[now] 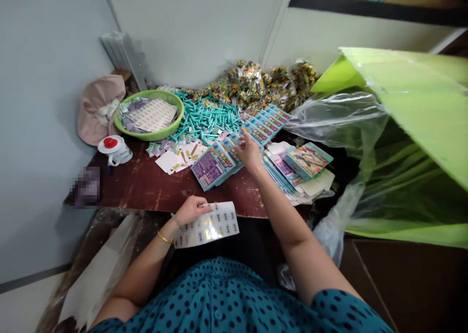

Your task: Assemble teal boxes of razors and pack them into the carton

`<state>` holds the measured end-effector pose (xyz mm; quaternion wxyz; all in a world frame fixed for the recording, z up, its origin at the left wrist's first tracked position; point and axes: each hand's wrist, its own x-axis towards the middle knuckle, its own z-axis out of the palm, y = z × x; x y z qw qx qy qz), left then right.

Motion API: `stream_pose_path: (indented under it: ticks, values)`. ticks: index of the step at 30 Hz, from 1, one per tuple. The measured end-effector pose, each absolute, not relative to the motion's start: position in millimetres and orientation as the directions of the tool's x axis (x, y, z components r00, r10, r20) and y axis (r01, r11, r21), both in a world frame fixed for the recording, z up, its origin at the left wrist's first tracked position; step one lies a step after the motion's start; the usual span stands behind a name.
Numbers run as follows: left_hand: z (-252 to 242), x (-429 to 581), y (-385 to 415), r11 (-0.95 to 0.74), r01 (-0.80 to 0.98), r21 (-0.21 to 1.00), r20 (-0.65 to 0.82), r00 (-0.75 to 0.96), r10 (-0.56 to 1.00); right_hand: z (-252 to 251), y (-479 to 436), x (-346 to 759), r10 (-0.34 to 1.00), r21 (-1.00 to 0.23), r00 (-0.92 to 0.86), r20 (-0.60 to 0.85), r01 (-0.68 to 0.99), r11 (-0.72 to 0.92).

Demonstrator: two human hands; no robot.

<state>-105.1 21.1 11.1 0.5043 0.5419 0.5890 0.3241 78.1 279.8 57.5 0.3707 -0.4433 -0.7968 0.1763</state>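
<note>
My left hand (192, 210) is closed on a white sticker sheet (210, 225) with rows of small gold and dark stickers, held at the near edge of the dark wooden table (146, 186). My right hand (248, 153) reaches forward, fingers spread and resting on a fanned row of blue printed cards (234, 150). To the right of that hand lies a stack of colourful cards (298, 169). Behind the row sits a pile of teal plastic sticks (206, 118).
A green bowl (146, 134) holds paper sheets at the back left, next to a white cup with a red lid (111, 147). Small wrapped packets (263, 84) are heaped against the wall. A clear plastic bag and green sheet (402, 143) crowd the right side.
</note>
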Motion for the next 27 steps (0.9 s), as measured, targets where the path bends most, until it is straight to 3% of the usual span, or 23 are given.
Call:
stream_pose_path:
  ticks: [2,4,7,9,11,15,18,21,23,27]
  values:
    - [8,-109,23,0.189,0.307,0.933,-0.228,0.097,0.969,65,287,91,0.804,-0.543,-0.234,0.547,0.632,0.553]
    - [5,-111,25,0.18,0.31,0.934,-0.223,0.109,0.969,73,295,103,0.794,-0.568,-0.123,0.596,0.634,0.525]
    - [2,-112,29,0.177,0.307,0.935,-0.227,0.134,0.965,74,307,110,0.897,-0.758,-0.183,0.402,0.483,0.438]
    - [0,-109,31,0.176,0.3,0.937,-0.225,0.138,0.965,67,312,106,0.923,-0.809,-0.273,0.273,0.454,0.374]
    - [-2,-106,32,0.17,0.295,0.94,-0.219,0.142,0.965,61,316,100,0.924,-0.75,-0.278,0.263,0.543,0.377]
    - [0,-101,33,0.147,0.312,0.939,-0.2,0.144,0.969,69,304,97,0.864,-0.52,-0.194,0.465,0.73,0.443]
    - [7,-100,31,0.124,0.378,0.917,-0.183,0.124,0.975,85,255,104,0.822,-0.548,-0.163,0.546,0.673,0.497]
    - [20,-99,28,0.071,0.449,0.891,-0.122,0.087,0.989,87,182,113,0.733,-0.65,-0.599,0.322,0.423,0.632]
    - [29,-98,27,-0.01,0.531,0.847,-0.023,0.057,0.998,80,139,119,0.612,-0.723,-0.777,0.146,0.339,0.602]
    - [44,-95,29,-0.065,0.755,0.652,0.116,-0.014,0.993,62,103,135,0.739,-0.81,-0.673,0.027,0.419,0.411]
